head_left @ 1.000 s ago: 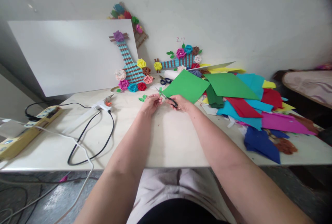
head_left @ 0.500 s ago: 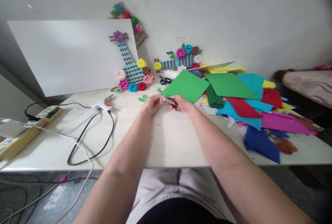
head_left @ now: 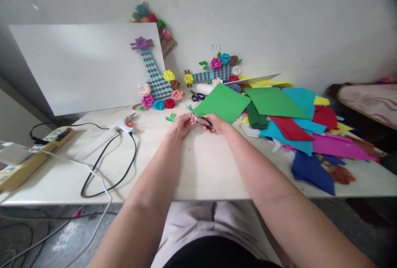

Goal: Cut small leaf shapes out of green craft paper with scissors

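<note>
My right hand (head_left: 216,123) is closed round the dark handles of small scissors (head_left: 198,115), whose blades point up and left. My left hand (head_left: 180,125) pinches a tiny green paper scrap (head_left: 191,107) at the blade tips. Both hands hover over the middle of the pale table (head_left: 201,168). Two small green paper leaves (head_left: 170,117) lie on the table just left of my left hand.
A green sheet (head_left: 223,102) and a heap of coloured paper (head_left: 297,127) cover the right side. A glue gun (head_left: 122,125) with a black cord, a power strip (head_left: 34,150) and a white board (head_left: 83,65) are on the left. Paper-flower crafts (head_left: 156,84) and blue scissors (head_left: 197,96) sit at the back.
</note>
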The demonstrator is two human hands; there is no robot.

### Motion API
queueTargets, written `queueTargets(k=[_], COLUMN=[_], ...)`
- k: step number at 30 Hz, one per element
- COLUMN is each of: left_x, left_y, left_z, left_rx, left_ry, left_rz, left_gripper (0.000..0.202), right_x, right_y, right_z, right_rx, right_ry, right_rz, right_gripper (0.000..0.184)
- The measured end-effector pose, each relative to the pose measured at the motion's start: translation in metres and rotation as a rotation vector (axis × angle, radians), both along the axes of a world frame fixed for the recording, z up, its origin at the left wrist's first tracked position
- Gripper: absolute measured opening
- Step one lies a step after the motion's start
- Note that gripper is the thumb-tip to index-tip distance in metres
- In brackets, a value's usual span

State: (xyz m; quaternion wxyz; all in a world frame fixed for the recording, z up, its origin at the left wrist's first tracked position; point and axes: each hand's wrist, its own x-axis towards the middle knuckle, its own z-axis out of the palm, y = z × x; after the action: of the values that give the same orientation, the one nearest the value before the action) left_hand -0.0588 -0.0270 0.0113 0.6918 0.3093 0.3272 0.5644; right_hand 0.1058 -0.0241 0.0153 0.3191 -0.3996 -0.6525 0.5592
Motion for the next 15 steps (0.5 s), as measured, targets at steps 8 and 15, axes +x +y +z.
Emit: queueTargets(k=[8,15], left_x=[-0.0005,-0.0004], left_y=[-0.0001,0.0001], left_z=[0.0008,0.0011], left_rx=[0.009,0.018], left_ry=[-0.001,0.000], left_rz=[0.011,0.011], left_gripper=[0.016,0.017], right_x=[-0.0037,-0.0063], right_y=[-0.0051,-0.0097], right_z=[0.0054,0.0101], right_rx=[-0.003,-0.014], right_ry=[-0.004,-0.003], right_rz=[-0.032,-0.042], right_gripper=[0.024,0.023])
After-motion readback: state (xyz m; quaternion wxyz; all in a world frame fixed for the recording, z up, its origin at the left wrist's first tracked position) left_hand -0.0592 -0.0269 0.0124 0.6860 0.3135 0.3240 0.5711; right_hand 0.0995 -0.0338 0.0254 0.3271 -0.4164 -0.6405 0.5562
